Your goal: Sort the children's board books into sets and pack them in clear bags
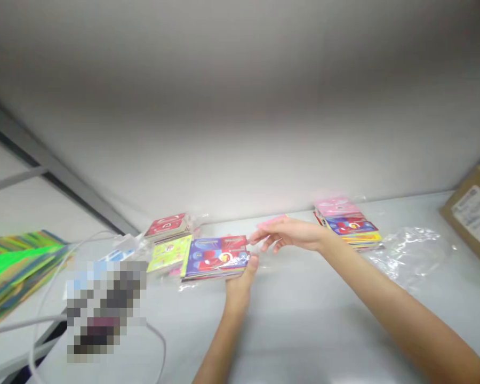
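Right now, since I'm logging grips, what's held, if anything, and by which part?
The left hand holds the blue-red booklet stack by its near right corner. Whether the right hand holds the pink item is unclear.

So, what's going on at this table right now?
A person's left hand holds a stack of blue-and-red booklets by its right end. The right hand, fingers loosely curled, is just beside that end; whether it touches is too blurred to tell. Yellow-green booklets and a red pile sit to the left. Over to the right are another colourful pile, crumpled clear plastic and a cardboard box.
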Tool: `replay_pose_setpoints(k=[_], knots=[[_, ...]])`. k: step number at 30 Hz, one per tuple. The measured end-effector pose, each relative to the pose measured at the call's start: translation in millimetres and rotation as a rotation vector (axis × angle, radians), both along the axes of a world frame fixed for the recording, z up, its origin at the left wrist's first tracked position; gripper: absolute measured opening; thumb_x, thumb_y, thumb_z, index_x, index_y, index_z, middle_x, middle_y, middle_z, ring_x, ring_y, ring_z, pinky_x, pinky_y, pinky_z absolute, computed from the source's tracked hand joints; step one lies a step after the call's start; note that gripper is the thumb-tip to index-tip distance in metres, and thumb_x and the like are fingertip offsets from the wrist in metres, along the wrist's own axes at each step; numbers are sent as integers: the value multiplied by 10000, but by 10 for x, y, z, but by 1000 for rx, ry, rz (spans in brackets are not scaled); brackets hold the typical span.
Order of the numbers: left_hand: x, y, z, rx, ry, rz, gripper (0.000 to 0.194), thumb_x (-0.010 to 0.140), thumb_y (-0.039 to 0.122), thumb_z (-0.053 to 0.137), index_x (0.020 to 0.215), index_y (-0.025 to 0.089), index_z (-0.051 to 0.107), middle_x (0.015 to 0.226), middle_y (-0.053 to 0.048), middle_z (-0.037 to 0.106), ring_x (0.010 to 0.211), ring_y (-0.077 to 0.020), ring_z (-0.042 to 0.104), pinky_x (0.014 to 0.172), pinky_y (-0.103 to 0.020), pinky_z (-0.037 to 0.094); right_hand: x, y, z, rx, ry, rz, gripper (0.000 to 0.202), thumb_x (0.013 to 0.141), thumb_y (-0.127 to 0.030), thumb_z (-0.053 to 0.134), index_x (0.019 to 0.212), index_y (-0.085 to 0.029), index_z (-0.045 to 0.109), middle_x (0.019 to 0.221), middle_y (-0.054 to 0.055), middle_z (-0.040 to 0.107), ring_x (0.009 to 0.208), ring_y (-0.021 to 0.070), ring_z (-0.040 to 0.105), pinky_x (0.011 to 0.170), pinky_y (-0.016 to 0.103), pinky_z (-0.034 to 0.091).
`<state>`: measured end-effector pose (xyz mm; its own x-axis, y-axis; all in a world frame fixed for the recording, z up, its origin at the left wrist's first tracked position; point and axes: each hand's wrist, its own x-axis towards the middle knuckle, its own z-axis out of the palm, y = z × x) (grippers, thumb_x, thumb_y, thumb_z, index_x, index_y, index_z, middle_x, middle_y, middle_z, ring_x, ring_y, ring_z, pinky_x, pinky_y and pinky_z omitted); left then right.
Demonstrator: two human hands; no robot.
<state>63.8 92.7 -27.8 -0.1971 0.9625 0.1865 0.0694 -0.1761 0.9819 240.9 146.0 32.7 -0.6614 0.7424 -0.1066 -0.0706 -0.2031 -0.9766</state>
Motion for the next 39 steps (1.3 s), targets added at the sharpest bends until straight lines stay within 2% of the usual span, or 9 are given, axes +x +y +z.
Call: replay_pose_setpoints(k=[5,14,19,21,24,27,29,34,39], knots=[[-6,12,-11,-50,-19,8,467,601,619,671,786,192,647,878,-70,670,975,-293,597,945,-480,397,-18,-27,22,10,32,24,318,856,-400,539,1016,-171,692,1168,92,630,849,126,610,666,216,485],[8,30,-23,-26,-120,-17,499,690,570,636,1025,200,612,1065,-82,648,1118,-285,541,995,-459,369,-149,-85,-22,-22,141,124,330,839,-390,566,1112,-224,651,1283,66,560,914,131,607,677,215,484],[-20,40,-85,-17,-79,-19,415,709,557,625,891,184,636,1032,-75,643,1100,-281,545,999,-465,356,-21,-62,34,2,70,134,321,869,-374,524,1109,-201,647,1273,77,573,953,148,612,737,239,491],[-33,52,-108,3,-57,-28,384,722,547,617,857,188,638,1042,-73,632,1080,-263,549,995,-443,357,72,-20,44,7,31,50,316,879,-358,508,1105,-183,643,1212,90,613,934,148,618,759,250,494],[-46,63,-112,33,-32,-43,364,741,537,602,868,197,631,1109,-72,603,1045,-241,554,975,-424,368,208,89,-11,-7,39,-199,295,880,-320,497,1092,-166,632,1099,102,658,854,145,633,745,262,503],[-40,54,-78,47,-2,-42,357,747,522,602,894,197,630,1121,-79,598,1029,-240,551,959,-426,372,287,212,-147,-66,10,-460,263,864,-304,506,1056,-165,621,1052,99,662,772,125,631,695,240,499],[-31,42,-50,55,16,-41,355,744,516,609,901,198,635,1112,-83,602,1032,-243,545,950,-423,377,297,273,-261,-111,-74,-584,241,861,-283,478,1010,-157,620,1006,107,669,717,128,628,658,248,498],[-28,36,-40,54,41,-39,341,735,531,610,833,206,639,1094,-74,607,1038,-235,544,935,-381,391,253,348,-531,-19,-260,-690,216,813,-298,530,915,-140,636,942,107,669,705,129,609,564,211,466],[-41,37,-44,42,53,-59,348,751,541,586,829,207,641,1103,-71,603,1027,-234,553,926,-384,394,267,421,-742,71,-370,-745,301,799,-340,528,1021,-157,616,841,57,652,617,118,539,432,188,349]])
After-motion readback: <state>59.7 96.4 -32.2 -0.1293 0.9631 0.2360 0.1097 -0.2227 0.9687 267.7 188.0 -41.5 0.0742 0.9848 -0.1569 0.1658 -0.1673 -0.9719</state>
